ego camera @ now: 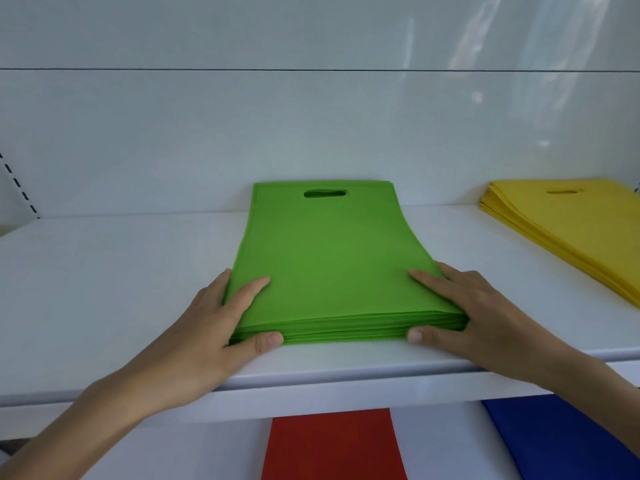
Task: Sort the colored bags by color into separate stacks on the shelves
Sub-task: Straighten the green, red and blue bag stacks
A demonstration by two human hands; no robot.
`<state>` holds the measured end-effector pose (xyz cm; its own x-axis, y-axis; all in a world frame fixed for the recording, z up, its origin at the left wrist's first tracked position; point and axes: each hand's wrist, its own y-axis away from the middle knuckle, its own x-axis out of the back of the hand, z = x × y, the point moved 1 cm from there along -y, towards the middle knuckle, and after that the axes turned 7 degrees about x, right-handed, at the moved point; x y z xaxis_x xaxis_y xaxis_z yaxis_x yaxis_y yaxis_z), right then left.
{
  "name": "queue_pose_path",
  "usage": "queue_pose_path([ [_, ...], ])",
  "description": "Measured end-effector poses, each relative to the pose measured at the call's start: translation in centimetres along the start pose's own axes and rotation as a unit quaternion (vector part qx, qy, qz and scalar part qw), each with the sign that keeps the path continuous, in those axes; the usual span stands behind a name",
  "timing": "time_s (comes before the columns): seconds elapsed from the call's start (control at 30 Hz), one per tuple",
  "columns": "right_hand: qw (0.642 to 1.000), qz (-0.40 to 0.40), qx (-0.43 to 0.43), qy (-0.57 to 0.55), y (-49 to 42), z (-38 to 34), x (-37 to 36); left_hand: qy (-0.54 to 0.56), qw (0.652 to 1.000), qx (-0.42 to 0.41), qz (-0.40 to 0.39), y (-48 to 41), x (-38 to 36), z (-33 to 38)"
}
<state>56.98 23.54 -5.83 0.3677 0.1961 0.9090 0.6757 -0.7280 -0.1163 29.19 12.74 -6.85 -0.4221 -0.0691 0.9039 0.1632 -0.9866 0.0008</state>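
A stack of green bags (325,265) with cut-out handles lies flat in the middle of the upper white shelf (104,289). My left hand (221,327) is at its near left corner: a straight finger lies on top, the other fingers run along the left side, and the thumb presses the front edge. My right hand (464,313) mirrors it at the near right corner, fingers flat on top and thumb against the front edge. A stack of yellow bags (568,230) lies on the same shelf at the right.
On the shelf below, a red bag stack (332,445) shows under the green one and a blue bag stack (561,441) lies to its right. The white back wall (311,133) stands close behind the bags. A slotted upright (17,185) is at the far left.
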Motion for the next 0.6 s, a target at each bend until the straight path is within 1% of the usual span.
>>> queue_pose_path([
  [0.07, 0.999, 0.001, -0.010, -0.052, -0.2, 0.3, 0.7, 0.033, 0.999, 0.025, 0.002, -0.3, 0.6, -0.2],
  [0.17, 0.981, 0.043, -0.052, -0.184, -1.8, 0.8, 2.6, 0.177, 0.982, 0.070, 0.008, -1.0, 2.1, 0.2],
  [0.2, 0.977, 0.064, -0.072, -0.192, -2.8, 1.2, 3.1, 0.207, 0.976, 0.070, 0.015, -1.4, 2.4, 0.7],
  [0.23, 0.977, 0.079, -0.092, -0.176, -3.9, 1.8, 3.4, 0.210, 0.975, 0.064, 0.028, -1.9, 2.6, 1.1],
  [0.27, 0.979, 0.087, -0.108, -0.147, -4.8, 2.3, 3.4, 0.191, 0.979, 0.063, 0.041, -2.3, 2.9, 1.6],
  [0.33, 0.986, 0.066, -0.116, -0.102, -6.4, 2.8, 2.9, 0.086, 0.992, 0.071, 0.053, -3.7, 2.7, 1.6],
  [0.4, 0.991, 0.030, -0.114, -0.063, -7.2, 2.7, 2.0, -0.015, 0.997, 0.079, 0.007, -4.4, 2.0, 1.5],
  [0.47, 0.993, 0.008, -0.112, -0.026, -7.2, 2.5, 1.3, -0.080, 0.993, 0.080, -0.035, -4.7, 1.3, 1.4],
  [0.53, 0.993, 0.007, -0.117, -0.030, -7.0, 2.5, 1.2, -0.118, 0.989, 0.076, -0.037, -4.8, 1.5, 1.8],
  [0.6, 0.990, 0.021, -0.116, -0.081, -6.8, 2.9, 1.7, -0.144, 0.986, 0.083, -0.026, -5.0, 2.3, 2.2],
])
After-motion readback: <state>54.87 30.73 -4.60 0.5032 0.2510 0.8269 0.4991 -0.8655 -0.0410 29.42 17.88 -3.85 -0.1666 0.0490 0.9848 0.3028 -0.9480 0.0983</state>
